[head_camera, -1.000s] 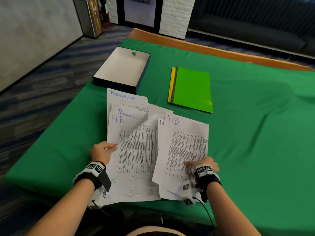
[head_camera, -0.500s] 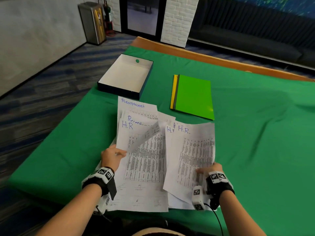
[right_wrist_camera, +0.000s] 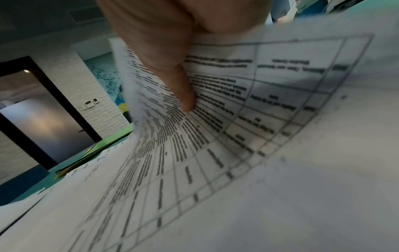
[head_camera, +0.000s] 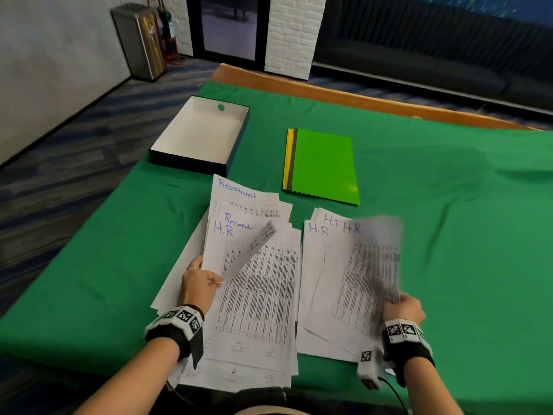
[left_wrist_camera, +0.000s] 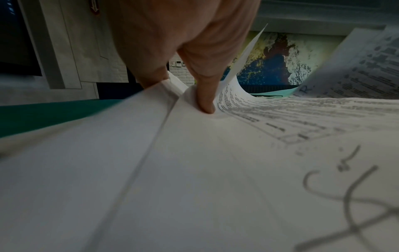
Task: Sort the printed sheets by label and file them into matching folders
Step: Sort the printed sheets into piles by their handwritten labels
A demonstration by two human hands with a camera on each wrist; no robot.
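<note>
— Where are the sheets?
— Two piles on the green desk [head_camera: 449, 205]. Left hand [head_camera: 199, 287] pinches a curled H.R sheet [head_camera: 248, 250]; right hand [head_camera: 404, 307] pinches a lifted, blurred H.R sheet [head_camera: 371, 265].

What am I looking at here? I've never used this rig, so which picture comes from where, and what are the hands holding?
There is no machine: a person works with bare hands and wears three cameras. The wide picture is from the head, looking down at a table under a green cloth. The other two are from the wrists, looking along the fingers.

On the cloth lie an open empty box, a stack of folders with a green one on top, and printed sheets with handwritten labels. The left pile shows "Receptionist" and "H.R"; the right pile shows "H.R".

The left hand pinches a curled sheet at the left pile's edge. The right hand grips a lifted, motion-blurred H.R sheet above the right pile.
</note>
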